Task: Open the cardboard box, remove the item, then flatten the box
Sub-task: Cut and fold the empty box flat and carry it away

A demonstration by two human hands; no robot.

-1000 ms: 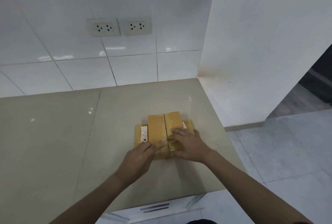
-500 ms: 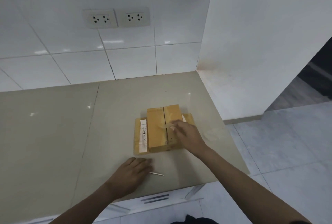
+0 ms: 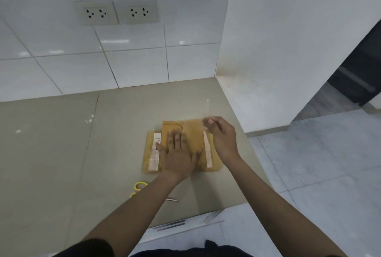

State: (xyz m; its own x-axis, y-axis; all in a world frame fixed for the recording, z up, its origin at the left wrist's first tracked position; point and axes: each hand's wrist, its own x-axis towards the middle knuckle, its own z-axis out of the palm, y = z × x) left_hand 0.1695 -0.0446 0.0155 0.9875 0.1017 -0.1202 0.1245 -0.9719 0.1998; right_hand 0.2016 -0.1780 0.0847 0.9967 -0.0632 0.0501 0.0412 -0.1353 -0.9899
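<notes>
A flat brown cardboard box (image 3: 193, 139) lies near the right end of the beige counter (image 3: 61, 153). Its two top flaps meet in a centre seam, and it has a white label (image 3: 155, 153) along its left side. My left hand (image 3: 177, 153) rests flat on the box top with its fingers spread and holds nothing. My right hand (image 3: 221, 139) hovers over the box's far right corner. It pinches a strip of clear tape (image 3: 206, 116) that rises from the box. The inside of the box is hidden.
Yellow-handled scissors (image 3: 140, 185) lie on the counter just in front of the box, partly under my left forearm. The counter's right edge runs close beside the box, with the floor (image 3: 309, 174) below. A tiled wall with two sockets (image 3: 117, 12) stands behind.
My left hand left the scissors on the counter and moved up onto the box top. My right hand shifted to the far right corner, lifting clear tape.
</notes>
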